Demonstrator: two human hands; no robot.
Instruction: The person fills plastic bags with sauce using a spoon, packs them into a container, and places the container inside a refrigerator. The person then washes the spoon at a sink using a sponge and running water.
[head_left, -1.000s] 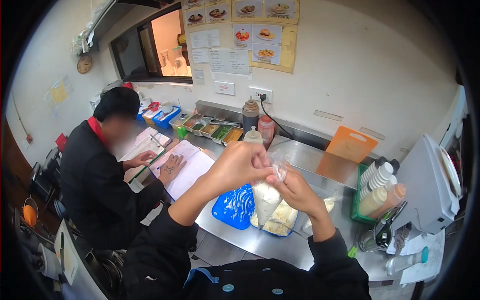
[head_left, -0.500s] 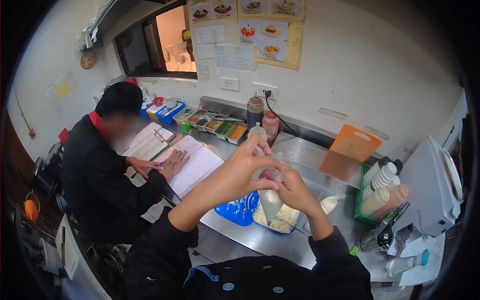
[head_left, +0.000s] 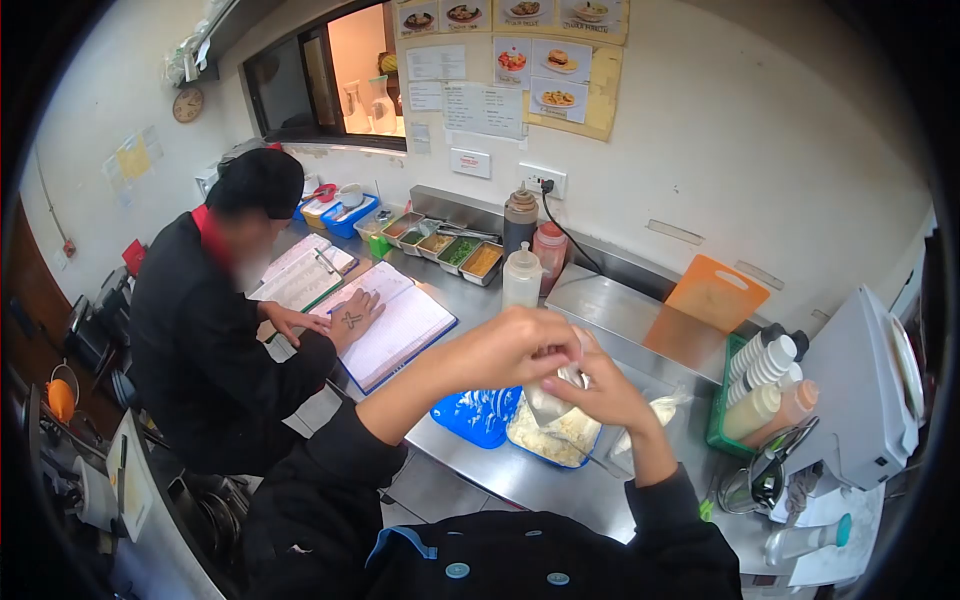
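Both hands are raised over the steel counter, around a clear plastic piping bag [head_left: 547,405] with pale filling. My left hand [head_left: 520,347] is closed, fingers bent down at the bag's gathered top. My right hand [head_left: 607,380] grips the bag's upper part from the other side, thumb across it. Beneath the bag is a blue-rimmed tub [head_left: 572,458] of pale, creamy mixture, with a metal utensil handle [head_left: 606,467] sticking out over its edge. A smeared blue lid [head_left: 470,420] lies to the left of it. Right of the tub rests another filled plastic bag [head_left: 655,415], partly behind my right forearm.
A co-worker [head_left: 225,320] leans over an open notebook [head_left: 395,335] at left. Behind my hands stand squeeze bottles [head_left: 522,275] and a row of ingredient trays [head_left: 458,252]. An orange cutting board [head_left: 715,292], a green basket [head_left: 717,425] and a white appliance [head_left: 850,380] are at right.
My left hand has lowered and its fingers have curled in at the bag's top. The bag's pointed end, hanging plainly before, now shows less. The view has shifted slightly.
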